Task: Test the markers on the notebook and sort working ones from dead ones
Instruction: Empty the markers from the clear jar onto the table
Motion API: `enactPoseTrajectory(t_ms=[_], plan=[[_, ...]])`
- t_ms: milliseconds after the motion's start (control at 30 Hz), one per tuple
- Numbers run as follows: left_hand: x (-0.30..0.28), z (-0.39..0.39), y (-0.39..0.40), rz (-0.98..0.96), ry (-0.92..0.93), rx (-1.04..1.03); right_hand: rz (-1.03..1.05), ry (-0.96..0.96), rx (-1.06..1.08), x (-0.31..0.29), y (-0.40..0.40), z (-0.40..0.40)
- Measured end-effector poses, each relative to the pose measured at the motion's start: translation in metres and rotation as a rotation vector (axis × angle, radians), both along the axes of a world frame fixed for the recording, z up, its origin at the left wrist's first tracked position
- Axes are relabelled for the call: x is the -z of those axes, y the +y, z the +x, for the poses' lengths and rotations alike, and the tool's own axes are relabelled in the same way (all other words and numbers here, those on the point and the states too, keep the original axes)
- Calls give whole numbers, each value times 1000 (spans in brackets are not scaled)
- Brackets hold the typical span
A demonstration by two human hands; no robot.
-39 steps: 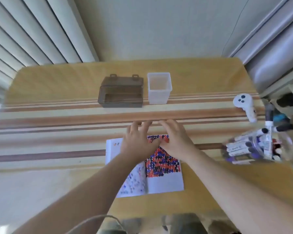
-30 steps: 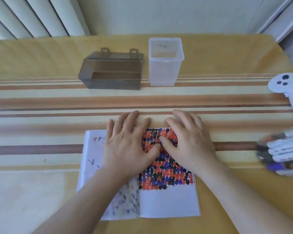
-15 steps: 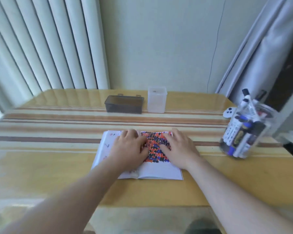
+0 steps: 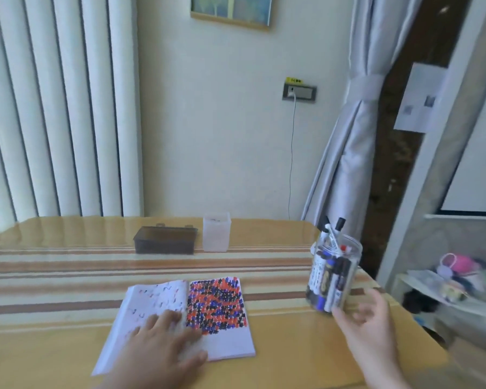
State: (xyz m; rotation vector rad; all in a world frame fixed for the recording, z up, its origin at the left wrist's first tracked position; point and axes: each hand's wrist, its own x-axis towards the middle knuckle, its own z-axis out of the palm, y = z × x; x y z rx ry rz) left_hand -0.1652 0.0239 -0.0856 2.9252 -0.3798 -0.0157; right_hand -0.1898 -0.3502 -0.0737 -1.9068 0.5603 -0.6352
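An open notebook (image 4: 225,341) lies on the table in front of me, its right page dense with red, blue and black scribbles. My left hand (image 4: 163,338) rests flat on the notebook's lower left page, fingers spread. A clear jar (image 4: 333,272) packed with several markers stands at the table's right side. My right hand (image 4: 368,324) hovers open just below and right of the jar, fingers apart and blurred, holding nothing. At the back stand a dark smoky box (image 4: 164,239) and a white translucent tub (image 4: 216,231).
The striped wooden table (image 4: 54,276) ends close to the right of the jar. Beyond that edge stands a low shelf (image 4: 446,293) with colourful clutter. Vertical blinds, a wall and a tied grey curtain (image 4: 348,153) lie behind the table.
My right hand left the notebook and moved right, close to the marker jar. My left hand slid down the left page. The camera tilted upward, showing more wall.
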Motion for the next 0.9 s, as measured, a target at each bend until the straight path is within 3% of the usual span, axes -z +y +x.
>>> enactPoseTrajectory(t_ms=[167, 267, 400, 467, 533, 633, 700, 800, 900], plan=[[-24, 69, -19, 2, 67, 94, 100, -37, -5, -22, 0, 57], [-28, 104, -19, -214, 110, 196, 176, -97, 44, -25, 7, 61], [4, 171, 28, -578, 61, 8, 24, -170, 0, -15, 23, 105], [6, 165, 30, -740, -8, -39, -157, -108, -156, -31, 23, 82], [3, 155, 34, -931, -15, -11, -472, 102, -251, -47, 31, 78], [6, 155, 36, -945, -7, 97, -1112, 404, -398, -77, 71, 109], [4, 152, 38, -985, -9, 124, -1432, 431, -492, -84, 114, 133], [4, 153, 41, -1017, 6, 77, -1582, 365, -633, -85, 179, 164], [6, 158, 39, -980, 21, 15, -1697, 302, -644, -89, 210, 177]])
